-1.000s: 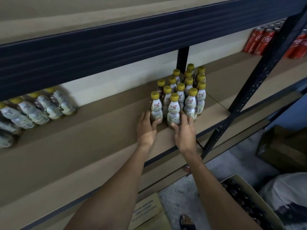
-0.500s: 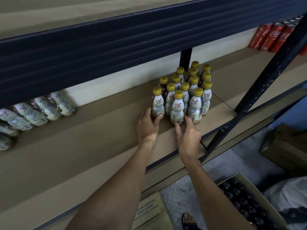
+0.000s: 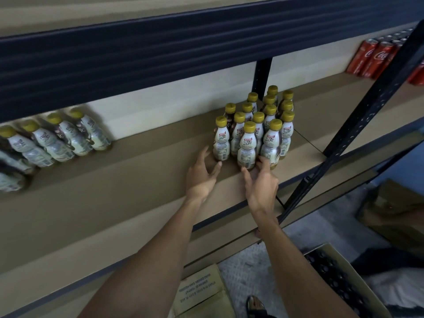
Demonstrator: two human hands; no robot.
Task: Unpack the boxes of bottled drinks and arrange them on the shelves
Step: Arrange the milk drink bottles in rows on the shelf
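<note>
A cluster of several small white-labelled bottles with gold caps (image 3: 257, 125) stands upright on the brown shelf (image 3: 137, 180), right of centre. My left hand (image 3: 202, 175) lies on the shelf with spread, relaxed fingers, its thumb tip just at the base of the front-left bottle (image 3: 221, 143). My right hand (image 3: 261, 184) reaches in beside it, and its fingertips touch the bases of the front-middle bottle (image 3: 247, 148) and the front-right bottle (image 3: 271, 145). Neither hand grips a bottle.
More of the same bottles (image 3: 57, 138) line the shelf's back at far left. Red cola cans (image 3: 376, 56) stand at upper right behind a dark upright post (image 3: 358, 131). On the floor are an open carton of dark-capped bottles (image 3: 339, 278), a printed carton (image 3: 202, 292) and a brown box (image 3: 394, 207).
My left hand's fingers have loosened and come off the front-left bottle. My right hand has eased back to the bases of the front bottles. The view has shifted slightly.
</note>
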